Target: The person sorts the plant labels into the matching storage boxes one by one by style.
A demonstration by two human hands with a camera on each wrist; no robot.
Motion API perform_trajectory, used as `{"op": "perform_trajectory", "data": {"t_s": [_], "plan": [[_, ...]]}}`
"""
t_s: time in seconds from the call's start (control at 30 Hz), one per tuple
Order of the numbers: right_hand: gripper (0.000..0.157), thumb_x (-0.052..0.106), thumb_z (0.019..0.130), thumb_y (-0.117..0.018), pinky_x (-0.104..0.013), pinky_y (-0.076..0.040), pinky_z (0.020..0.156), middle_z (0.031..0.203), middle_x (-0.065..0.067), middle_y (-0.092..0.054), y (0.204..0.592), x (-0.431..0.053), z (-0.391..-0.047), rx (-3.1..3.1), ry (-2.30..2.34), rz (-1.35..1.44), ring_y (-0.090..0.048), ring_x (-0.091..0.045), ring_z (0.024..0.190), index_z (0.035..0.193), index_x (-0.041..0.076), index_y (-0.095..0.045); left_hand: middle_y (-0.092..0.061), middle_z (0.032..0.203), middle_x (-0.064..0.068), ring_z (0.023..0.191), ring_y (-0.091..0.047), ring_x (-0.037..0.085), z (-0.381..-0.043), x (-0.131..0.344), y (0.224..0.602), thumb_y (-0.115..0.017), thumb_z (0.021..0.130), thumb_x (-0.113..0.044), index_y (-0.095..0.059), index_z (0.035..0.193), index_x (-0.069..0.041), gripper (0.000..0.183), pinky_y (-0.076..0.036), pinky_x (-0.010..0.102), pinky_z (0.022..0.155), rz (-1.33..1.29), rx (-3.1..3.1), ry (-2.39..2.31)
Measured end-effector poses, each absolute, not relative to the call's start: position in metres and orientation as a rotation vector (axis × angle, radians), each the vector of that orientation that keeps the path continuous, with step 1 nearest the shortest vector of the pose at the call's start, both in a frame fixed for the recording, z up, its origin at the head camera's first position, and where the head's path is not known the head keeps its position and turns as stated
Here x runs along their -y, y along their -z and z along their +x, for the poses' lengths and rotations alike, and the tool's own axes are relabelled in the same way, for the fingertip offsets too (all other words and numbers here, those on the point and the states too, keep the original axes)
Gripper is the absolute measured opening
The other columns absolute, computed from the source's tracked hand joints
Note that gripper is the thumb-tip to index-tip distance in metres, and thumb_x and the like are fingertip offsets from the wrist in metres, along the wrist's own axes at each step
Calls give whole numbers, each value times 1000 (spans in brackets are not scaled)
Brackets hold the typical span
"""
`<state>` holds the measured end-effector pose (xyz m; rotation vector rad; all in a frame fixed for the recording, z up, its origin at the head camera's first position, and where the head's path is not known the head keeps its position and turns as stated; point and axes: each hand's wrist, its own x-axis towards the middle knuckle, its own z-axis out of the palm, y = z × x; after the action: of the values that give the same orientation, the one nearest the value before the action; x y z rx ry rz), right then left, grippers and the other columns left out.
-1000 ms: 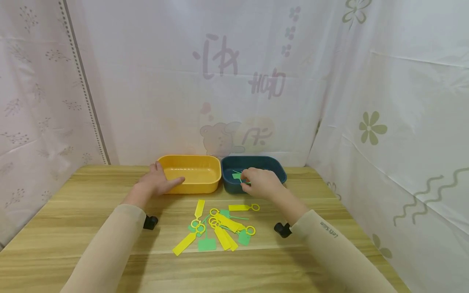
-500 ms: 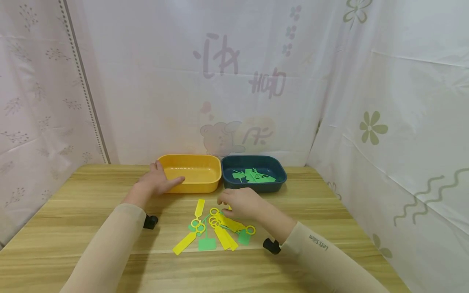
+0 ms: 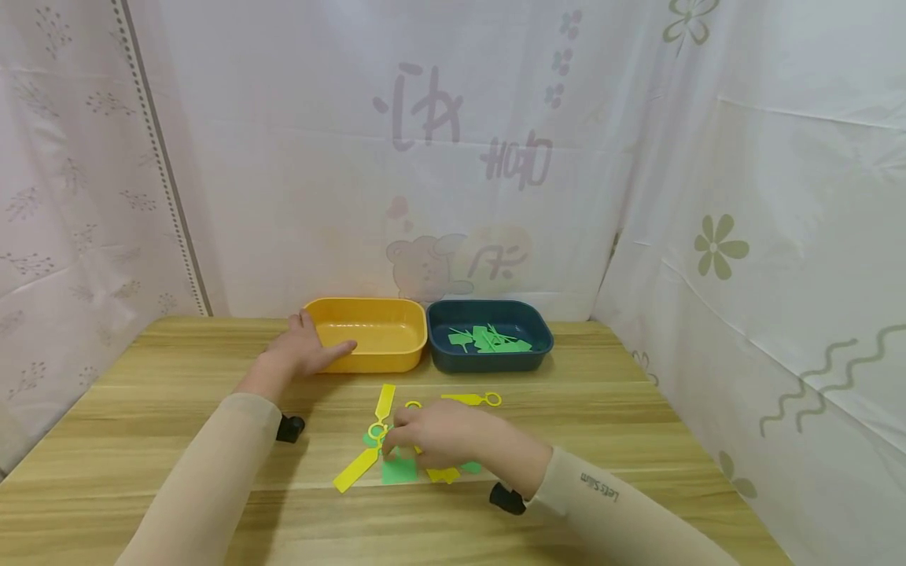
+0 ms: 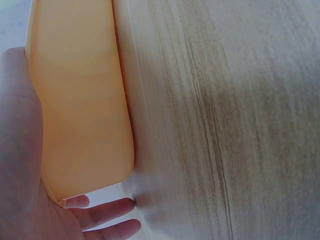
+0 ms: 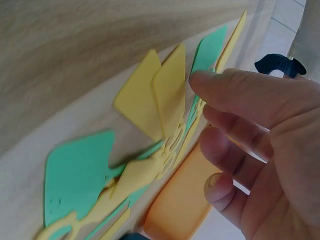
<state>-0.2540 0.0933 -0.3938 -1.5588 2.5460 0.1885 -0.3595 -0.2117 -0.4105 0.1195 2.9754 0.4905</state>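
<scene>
My left hand [image 3: 300, 347] rests at the left end of a yellow tub [image 3: 375, 363], thumb across its front side. In the left wrist view, straight fingers [image 4: 107, 212] reach around the tub's corner. My right hand [image 3: 449, 432] is low over a pile of plastic tags, hiding part of it. Its thumb overlaps a green tag [image 5: 210, 47] in the right wrist view, with the other fingers loosely bent beside the pile. Yellow tags with ring ends, such as one yellow tag [image 3: 356, 470], and square green tags [image 3: 399, 470] overlap there.
A dark blue tub [image 3: 488, 362] stands against the yellow tub's right side, with several green tags [image 3: 484, 338] inside. One yellow tag [image 3: 463, 399] lies behind my right hand. A patterned white curtain [image 3: 283, 196] hangs behind the wooden table [image 3: 177, 377].
My right hand has come from over the blue tub, where a green tag was at its fingers, down and left onto the pile. That tub's green tags now show. My left hand stays put.
</scene>
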Motion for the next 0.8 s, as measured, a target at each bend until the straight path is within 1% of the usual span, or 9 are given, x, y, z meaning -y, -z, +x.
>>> {"op": "perform_trajectory", "data": {"t_s": [0.1, 0.17, 0.37, 0.53, 0.8], "plan": [[47, 19, 99, -83, -18, -50, 75, 125, 10, -63, 395, -91, -252, -2525, -181, -1536, -57, -2, 83, 138, 43, -72, -1, 173, 46, 132, -56, 65, -358, 211, 410, -38, 97, -92, 11, 164, 20, 140, -52, 69, 110, 109, -2971, -504], [49, 18, 99, -82, -18, -50, 75, 124, 10, -64, 395, -89, -252, -2518, -181, -1528, -58, -1, 86, 139, 44, -72, -1, 173, 46, 133, -55, 66, -358, 211, 409, -38, 97, -92, 11, 165, 20, 140, -51, 69, 112, 106, -2971, -509], [55, 11, 98, -81, -17, -45, 67, 117, 12, -62, 392, -86, -247, -2498, -213, -1535, -55, -1, 80, 139, 46, -72, -3, 173, 46, 137, -53, 66, -361, 212, 411, -38, 96, -93, 12, 164, 21, 142, -48, 70, 115, 101, -2969, -510], [53, 11, 99, -79, -17, -45, 65, 116, 11, -62, 391, -83, -242, -2508, -265, -1532, -54, -2, 78, 138, 47, -72, -3, 173, 46, 140, -49, 67, -361, 212, 412, -39, 96, -93, 13, 164, 21, 142, -46, 70, 117, 96, -2959, -525], [48, 15, 99, -80, -20, -46, 67, 112, 13, -61, 391, -77, -240, -2566, -312, -1472, -52, -6, 80, 132, 50, -73, 1, 174, 46, 139, -49, 68, -360, 212, 412, -37, 95, -95, 14, 164, 20, 144, -46, 73, 115, 84, -2953, -509]]}}
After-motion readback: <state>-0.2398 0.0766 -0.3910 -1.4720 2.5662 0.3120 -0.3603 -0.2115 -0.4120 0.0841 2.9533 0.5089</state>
